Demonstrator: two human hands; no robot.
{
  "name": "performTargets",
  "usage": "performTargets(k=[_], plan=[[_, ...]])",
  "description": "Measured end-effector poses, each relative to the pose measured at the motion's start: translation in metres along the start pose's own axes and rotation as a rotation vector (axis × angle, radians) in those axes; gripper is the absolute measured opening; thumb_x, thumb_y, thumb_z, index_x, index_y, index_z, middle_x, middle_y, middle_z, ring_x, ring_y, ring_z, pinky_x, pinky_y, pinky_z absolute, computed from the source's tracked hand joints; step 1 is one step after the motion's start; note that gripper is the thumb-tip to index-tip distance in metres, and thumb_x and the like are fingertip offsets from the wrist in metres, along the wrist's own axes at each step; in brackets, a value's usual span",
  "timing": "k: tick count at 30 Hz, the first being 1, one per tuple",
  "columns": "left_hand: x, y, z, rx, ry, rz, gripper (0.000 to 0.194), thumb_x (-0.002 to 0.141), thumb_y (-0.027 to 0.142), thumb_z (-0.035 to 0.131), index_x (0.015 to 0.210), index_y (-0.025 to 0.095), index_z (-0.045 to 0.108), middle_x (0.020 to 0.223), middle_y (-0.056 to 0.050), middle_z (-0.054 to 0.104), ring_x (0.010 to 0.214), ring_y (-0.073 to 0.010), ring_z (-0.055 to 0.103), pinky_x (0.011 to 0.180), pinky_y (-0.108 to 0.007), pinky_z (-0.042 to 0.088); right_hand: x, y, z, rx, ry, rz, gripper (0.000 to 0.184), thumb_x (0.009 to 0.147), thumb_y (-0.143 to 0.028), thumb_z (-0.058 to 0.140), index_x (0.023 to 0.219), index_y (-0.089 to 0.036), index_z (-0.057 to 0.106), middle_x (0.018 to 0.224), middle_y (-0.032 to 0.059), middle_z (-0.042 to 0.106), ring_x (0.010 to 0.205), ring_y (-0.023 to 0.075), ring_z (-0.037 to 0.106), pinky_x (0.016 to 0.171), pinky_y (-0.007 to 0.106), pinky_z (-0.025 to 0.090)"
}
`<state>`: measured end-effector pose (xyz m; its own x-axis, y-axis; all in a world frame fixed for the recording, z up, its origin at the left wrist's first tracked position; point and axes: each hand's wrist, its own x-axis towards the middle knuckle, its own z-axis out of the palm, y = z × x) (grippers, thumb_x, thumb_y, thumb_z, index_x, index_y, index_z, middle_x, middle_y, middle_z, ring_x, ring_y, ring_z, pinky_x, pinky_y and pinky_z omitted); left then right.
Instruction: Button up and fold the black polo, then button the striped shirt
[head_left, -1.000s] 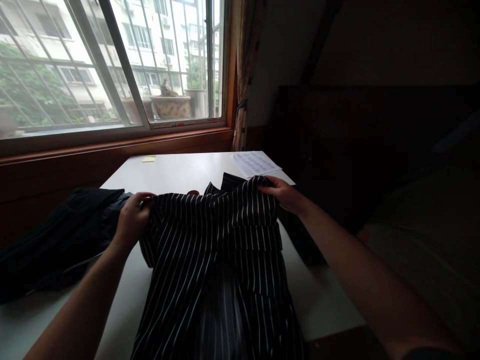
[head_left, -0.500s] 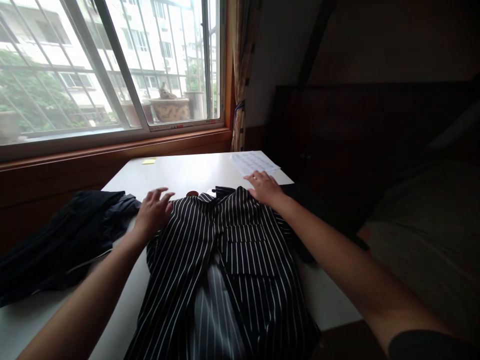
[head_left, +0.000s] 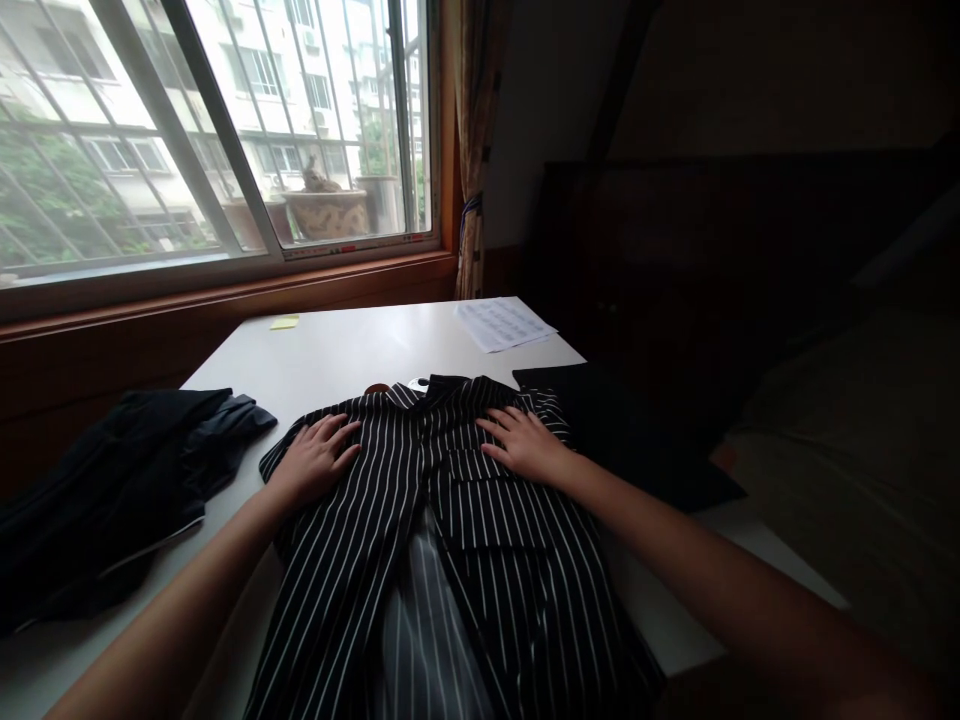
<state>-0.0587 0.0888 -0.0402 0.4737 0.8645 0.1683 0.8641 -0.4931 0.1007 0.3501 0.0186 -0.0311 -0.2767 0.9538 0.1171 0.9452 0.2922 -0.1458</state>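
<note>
A black shirt with white stripes (head_left: 480, 515) lies front up on the white table, its collar toward the window and its front parted below the chest. My left hand (head_left: 313, 458) rests flat on the shirt's left shoulder area, fingers spread. On the other side my right hand (head_left: 525, 445) lies with fingers apart on the upper chest, just above the pocket. Neither hand grips the cloth. Beyond the collar a small brown round thing (head_left: 376, 388) and a white piece (head_left: 415, 384) peek out, partly hidden.
Dark clothing (head_left: 112, 490) is heaped on the left of the white table (head_left: 360, 340). More dark cloth (head_left: 637, 420) lies at the right. Printed papers (head_left: 504, 325) and a yellow sticky note (head_left: 285, 323) sit at the far end, below a barred window (head_left: 300, 130).
Both hands have come down from above the shoulders onto the shirt, nearer to me. The shirt's shoulder parts now spread wider and flatter. The view has shifted slightly.
</note>
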Motion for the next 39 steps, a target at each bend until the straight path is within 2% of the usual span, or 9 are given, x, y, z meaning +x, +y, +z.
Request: performTargets(k=[5, 13, 19, 25, 30, 33, 36, 38, 39], plan=[[0.021, -0.017, 0.001, 0.034, -0.036, -0.085, 0.054, 0.097, 0.052, 0.037, 0.145, 0.030, 0.045, 0.154, -0.010, 0.039, 0.142, -0.0302, 0.034, 0.114, -0.052, 0.027, 0.037, 0.010, 0.006, 0.010, -0.042, 0.020, 0.056, 0.097, -0.058, 0.035, 0.148, -0.035, 0.041, 0.157, 0.0045, 0.035, 0.145, 0.0351, 0.027, 0.114, 0.064, 0.018], [0.057, -0.043, 0.009, 0.057, -0.059, -0.170, 0.057, 0.097, 0.055, 0.032, 0.148, 0.031, 0.041, 0.158, -0.011, 0.033, 0.145, -0.0329, 0.028, 0.113, -0.056, 0.025, 0.095, 0.024, 0.012, 0.014, -0.052, -0.011, 0.055, 0.097, -0.059, 0.033, 0.148, -0.036, 0.040, 0.158, 0.0025, 0.033, 0.147, 0.0321, 0.024, 0.116, 0.062, 0.016], [0.077, -0.061, 0.013, 0.058, -0.075, -0.187, 0.059, 0.097, 0.057, 0.029, 0.150, 0.030, 0.038, 0.159, -0.010, 0.029, 0.146, -0.0328, 0.025, 0.114, -0.056, 0.022, 0.121, 0.032, 0.016, 0.017, -0.049, -0.035, 0.056, 0.098, -0.059, 0.031, 0.149, -0.036, 0.038, 0.159, 0.0018, 0.031, 0.147, 0.0307, 0.022, 0.117, 0.059, 0.013], [0.085, -0.065, 0.012, 0.071, -0.082, -0.196, 0.061, 0.097, 0.059, 0.028, 0.150, 0.029, 0.037, 0.159, -0.012, 0.029, 0.146, -0.0329, 0.025, 0.114, -0.055, 0.021, 0.132, 0.034, 0.020, 0.001, -0.028, -0.032, 0.057, 0.098, -0.059, 0.033, 0.149, -0.035, 0.039, 0.159, 0.0022, 0.032, 0.147, 0.0287, 0.024, 0.118, 0.054, 0.013], [0.082, -0.061, 0.007, 0.106, -0.037, -0.169, 0.057, 0.098, 0.052, 0.031, 0.148, 0.028, 0.040, 0.155, -0.011, 0.037, 0.141, -0.0316, 0.033, 0.113, -0.051, 0.025, 0.128, 0.033, 0.020, -0.010, 0.026, -0.037, 0.055, 0.098, -0.056, 0.034, 0.148, -0.033, 0.041, 0.157, 0.0034, 0.035, 0.145, 0.0274, 0.028, 0.118, 0.050, 0.016], [0.080, -0.052, 0.000, 0.128, 0.119, -0.097, 0.050, 0.097, 0.042, 0.038, 0.143, 0.025, 0.047, 0.145, -0.010, 0.048, 0.133, -0.0287, 0.042, 0.111, -0.045, 0.030, 0.130, 0.033, 0.022, -0.035, 0.072, -0.044, 0.053, 0.099, -0.053, 0.035, 0.146, -0.031, 0.044, 0.155, 0.0052, 0.039, 0.143, 0.0274, 0.032, 0.117, 0.048, 0.020], [0.076, -0.024, -0.015, 0.121, 0.320, -0.050, 0.038, 0.094, 0.034, 0.045, 0.128, 0.022, 0.059, 0.128, -0.011, 0.057, 0.117, -0.0286, 0.051, 0.103, -0.043, 0.039, 0.131, 0.031, 0.024, -0.075, 0.119, -0.055, 0.051, 0.098, -0.048, 0.039, 0.144, -0.028, 0.048, 0.151, 0.0074, 0.044, 0.139, 0.0274, 0.037, 0.116, 0.046, 0.023], [0.068, 0.007, -0.027, 0.081, 0.368, -0.016, 0.028, 0.094, 0.034, 0.046, 0.111, 0.021, 0.065, 0.114, -0.011, 0.061, 0.107, -0.0286, 0.054, 0.093, -0.042, 0.045, 0.130, 0.029, 0.023, -0.104, 0.164, -0.078, 0.049, 0.097, -0.044, 0.043, 0.142, -0.026, 0.051, 0.147, 0.0085, 0.048, 0.135, 0.0272, 0.040, 0.115, 0.045, 0.024], [0.063, 0.026, -0.034, 0.044, 0.345, 0.017, 0.026, 0.095, 0.036, 0.046, 0.103, 0.021, 0.066, 0.107, -0.010, 0.062, 0.102, -0.0275, 0.055, 0.087, -0.040, 0.047, 0.129, 0.028, 0.022, -0.118, 0.190, -0.092, 0.048, 0.096, -0.042, 0.045, 0.141, -0.025, 0.052, 0.145, 0.0089, 0.050, 0.133, 0.0272, 0.041, 0.114, 0.045, 0.025]])
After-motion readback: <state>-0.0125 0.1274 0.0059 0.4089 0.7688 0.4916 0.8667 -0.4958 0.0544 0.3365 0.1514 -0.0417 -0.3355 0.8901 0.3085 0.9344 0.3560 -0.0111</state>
